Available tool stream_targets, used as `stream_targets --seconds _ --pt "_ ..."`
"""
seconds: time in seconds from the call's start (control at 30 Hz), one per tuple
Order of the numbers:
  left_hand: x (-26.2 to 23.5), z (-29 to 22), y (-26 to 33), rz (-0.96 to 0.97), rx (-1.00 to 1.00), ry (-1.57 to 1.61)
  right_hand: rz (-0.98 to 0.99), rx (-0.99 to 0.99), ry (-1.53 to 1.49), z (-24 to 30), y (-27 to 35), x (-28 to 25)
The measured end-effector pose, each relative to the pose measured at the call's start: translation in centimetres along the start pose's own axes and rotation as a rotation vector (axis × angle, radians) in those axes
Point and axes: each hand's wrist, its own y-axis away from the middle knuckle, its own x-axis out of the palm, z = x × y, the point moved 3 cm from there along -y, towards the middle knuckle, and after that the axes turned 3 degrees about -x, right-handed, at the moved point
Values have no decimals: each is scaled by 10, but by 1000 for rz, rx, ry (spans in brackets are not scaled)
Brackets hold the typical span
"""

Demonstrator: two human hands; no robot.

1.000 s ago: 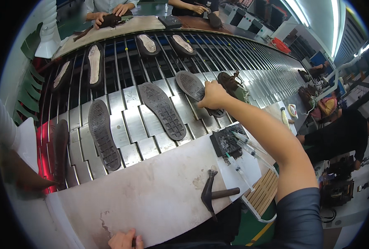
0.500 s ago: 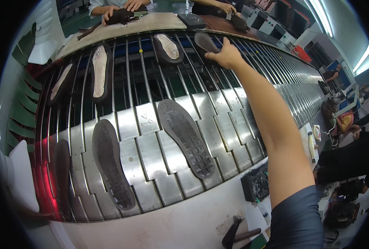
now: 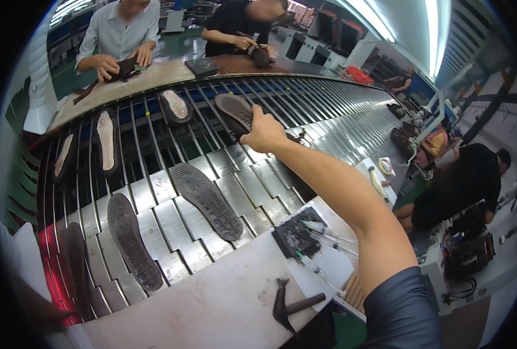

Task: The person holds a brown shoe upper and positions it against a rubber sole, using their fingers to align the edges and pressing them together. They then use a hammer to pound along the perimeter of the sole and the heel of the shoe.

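Note:
My right hand (image 3: 265, 132) reaches over the conveyor and grips the near end of a dark shoe (image 3: 233, 109), its brown sole facing up. The thumb is on the near side and the fingers are partly hidden. Dark lace-like strands show by my wrist. To the left on the rods lie shoe uppers, bottom up with pale undersides: one upper (image 3: 177, 106), a longer upper (image 3: 105, 139) and another upper (image 3: 64, 156). Nearer, loose dark soles lie tread up on metal plates: a sole (image 3: 208, 200), a second sole (image 3: 133, 241) and a shadowed sole (image 3: 75, 264). My left hand is out of view.
A hammer (image 3: 287, 305) lies on the pale near ledge (image 3: 212, 308), beside a black tray (image 3: 299, 232) with thin tools. Across the conveyor (image 3: 328, 116) two people handle dark shoe pieces; a black box (image 3: 202, 68) stands between them. More people work at the right.
The view has tilted up and swung right, so the scene sits lower left. My right hand has closed around the dark shoe. The hammer and tray show more fully.

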Motion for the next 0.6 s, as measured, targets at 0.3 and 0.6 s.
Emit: stream_targets --seconds 0.3,0.6 --pt "3 -12 21 -310 197 -26 392 35 -1279 34 350 -32" --pt "-4 -48 25 -615 634 -122 977 -121 -1790 78 541 50"
